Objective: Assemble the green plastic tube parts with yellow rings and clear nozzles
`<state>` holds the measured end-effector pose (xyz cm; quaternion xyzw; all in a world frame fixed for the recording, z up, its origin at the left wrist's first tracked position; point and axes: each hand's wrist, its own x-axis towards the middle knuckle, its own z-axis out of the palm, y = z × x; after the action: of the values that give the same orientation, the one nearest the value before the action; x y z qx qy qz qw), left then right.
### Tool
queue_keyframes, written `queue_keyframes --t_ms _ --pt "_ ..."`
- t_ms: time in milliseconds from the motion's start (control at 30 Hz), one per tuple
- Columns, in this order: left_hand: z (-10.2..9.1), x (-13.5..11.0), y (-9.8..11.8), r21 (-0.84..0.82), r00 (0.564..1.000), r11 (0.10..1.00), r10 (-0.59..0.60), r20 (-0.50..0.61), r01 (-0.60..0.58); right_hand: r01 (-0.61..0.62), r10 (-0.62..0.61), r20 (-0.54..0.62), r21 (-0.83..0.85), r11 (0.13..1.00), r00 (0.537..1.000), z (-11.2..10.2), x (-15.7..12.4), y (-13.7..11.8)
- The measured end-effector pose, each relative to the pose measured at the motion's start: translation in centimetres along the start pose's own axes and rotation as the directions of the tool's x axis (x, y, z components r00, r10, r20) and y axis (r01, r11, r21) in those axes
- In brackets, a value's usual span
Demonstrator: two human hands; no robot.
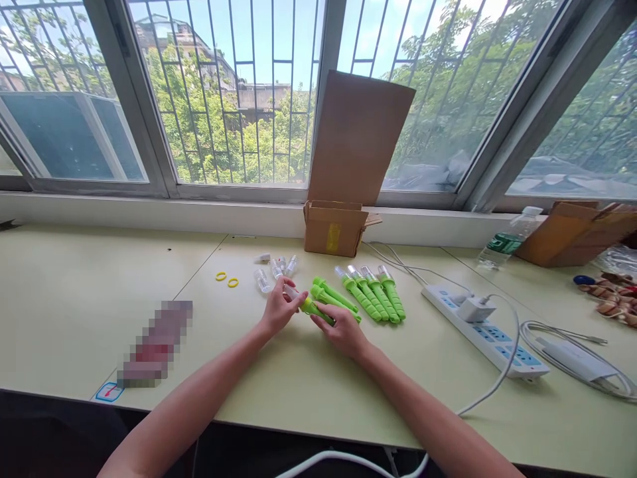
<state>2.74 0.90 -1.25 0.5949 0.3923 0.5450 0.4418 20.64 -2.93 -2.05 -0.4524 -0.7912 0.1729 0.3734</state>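
L hand [280, 307] pinching clear cap [292, 292] betw. thumb & fingertips. R hand [343, 326] closed round green handle [318, 312], thumb along near side. Cap & handle end to end, tilted, approx. midway betw. near & far edges of tabletop [239, 385]; can't tell if cap fully seated.

Just beyond R hand: uncapped green handles [329, 290], lying side by side. Right of these, 4 capped green sticks [374, 292] in a row, clear ends twd far edge. Beyond L hand: loose clear caps [261, 281], grouped. Left of those, 2 yellow rings [233, 283], flat, near each other, apart.

Far edge: open cardboard box [331, 229], flap up. Twd right: power strip [485, 328] w/ white plug, bottle [510, 239] nr far edge.
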Motion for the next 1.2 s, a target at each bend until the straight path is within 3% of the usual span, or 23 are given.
queue_keyframes --t_ms 400,700,1200 --pt "-0.33 0.48 0.31 -0.032 0.971 0.999 -0.028 -0.239 0.021 -0.042 0.034 -0.133 -0.059 0.997 0.990 0.26 0.04 0.63" --pt "-0.42 0.52 0.55 -0.036 0.967 0.999 -0.037 -0.252 0.029 -0.036 0.030 -0.123 -0.049 0.998 0.992 -0.02 -0.14 0.18" --pt "-0.49 0.57 0.32 0.007 0.981 0.999 -0.051 -0.186 0.054 -0.010 0.003 -0.100 -0.068 0.998 0.995 0.14 -0.11 0.54"
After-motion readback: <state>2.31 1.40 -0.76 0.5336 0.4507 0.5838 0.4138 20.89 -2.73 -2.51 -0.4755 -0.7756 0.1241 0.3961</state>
